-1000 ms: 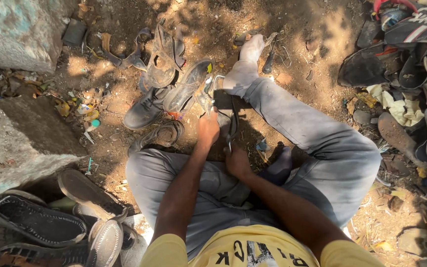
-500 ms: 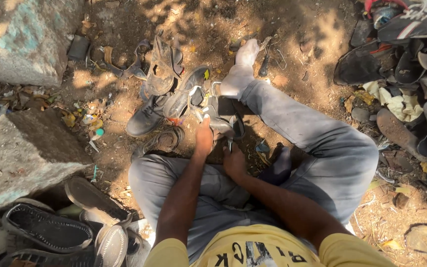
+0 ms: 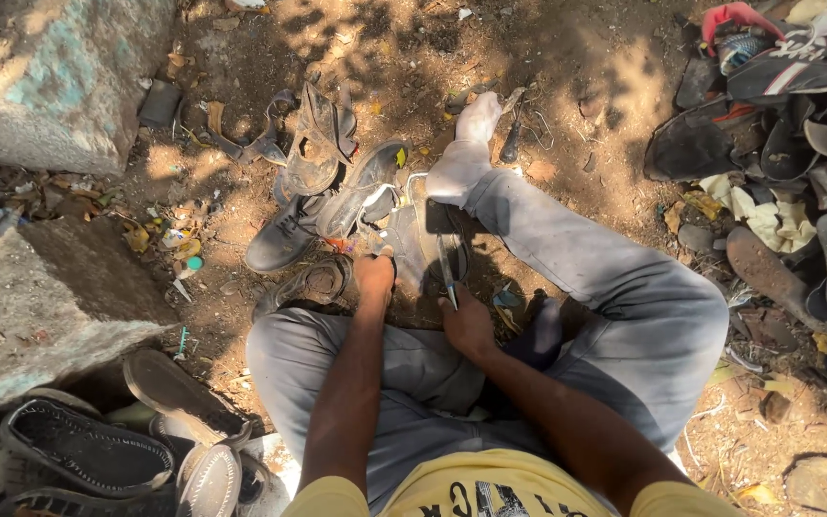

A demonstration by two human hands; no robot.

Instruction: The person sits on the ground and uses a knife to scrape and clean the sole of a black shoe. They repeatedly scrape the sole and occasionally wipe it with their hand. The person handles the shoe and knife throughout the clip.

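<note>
Bare dirt ground (image 3: 576, 67), dappled with sun and leaf shade, littered with scraps. 2 big grey stone blocks (image 3: 59, 86) at left, 1 streaked with pale blue. Heap of worn sandals and slippers (image 3: 796, 144) at right, a red strap on top. Grey trousers (image 3: 624, 297) on a seated person, right leg stretched out, its bare foot (image 3: 471, 134) resting on the ground. More black soles (image 3: 88, 450) piled at lower left. Dark lace-up shoe (image 3: 284, 239) and brown sandal pieces (image 3: 323, 144) just beyond the knees. Worn shoe sole (image 3: 423, 239) lying between the legs, beside that foot. Left hand (image 3: 375, 276) pressed closed on the sole's near edge. Right hand (image 3: 466, 324) clenched around a thin metal blade (image 3: 445, 268), its tip touching the sole.
</note>
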